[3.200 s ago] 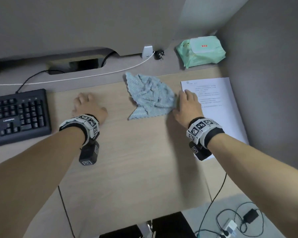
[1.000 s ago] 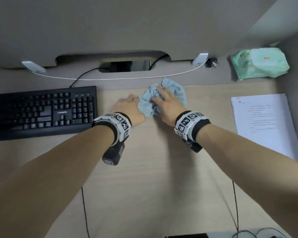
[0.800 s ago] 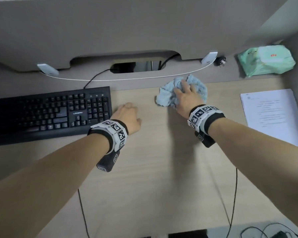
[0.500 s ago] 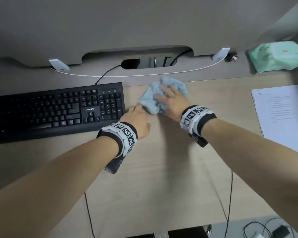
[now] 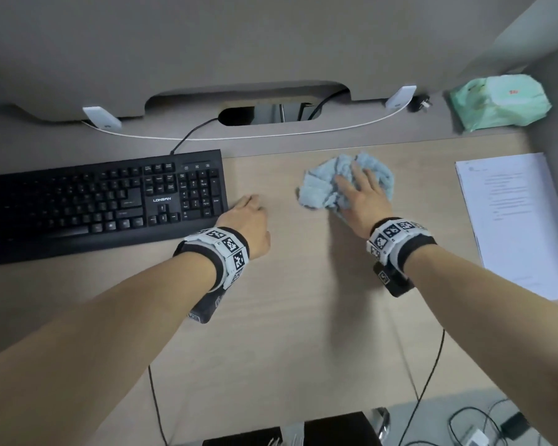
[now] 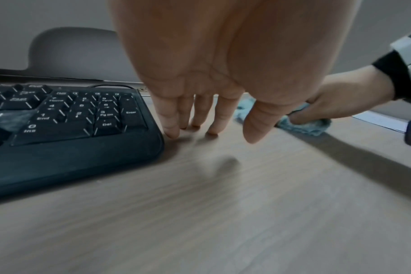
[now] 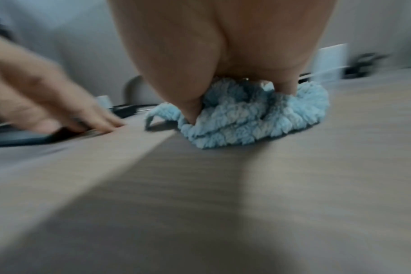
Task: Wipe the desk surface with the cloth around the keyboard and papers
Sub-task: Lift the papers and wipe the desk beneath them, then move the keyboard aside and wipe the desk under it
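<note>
A bunched light-blue cloth point(image 5: 322, 191) point(image 7: 251, 118) lies on the wooden desk point(image 5: 287, 317), between the keyboard and the papers. My right hand point(image 5: 351, 181) lies on top of it with fingers stretched out and presses it down; in the right wrist view the thumb digs into its folds. My left hand point(image 5: 250, 204) point(image 6: 200, 128) rests with straight fingertips on the bare desk, right beside the right end of the black keyboard point(image 5: 100, 201) point(image 6: 66, 126). It holds nothing. The white papers point(image 5: 516, 220) lie at the right edge.
A green pack of wipes point(image 5: 500, 103) sits at the back right on the grey ledge. A white cable point(image 5: 255, 135) and the keyboard's black cable run along the back by a cut-out. Partition walls close off the back and right. Cables hang below the desk's front edge.
My right hand has slid the cloth to the right, away from my left hand and the keyboard. My left hand has stayed beside the keyboard.
</note>
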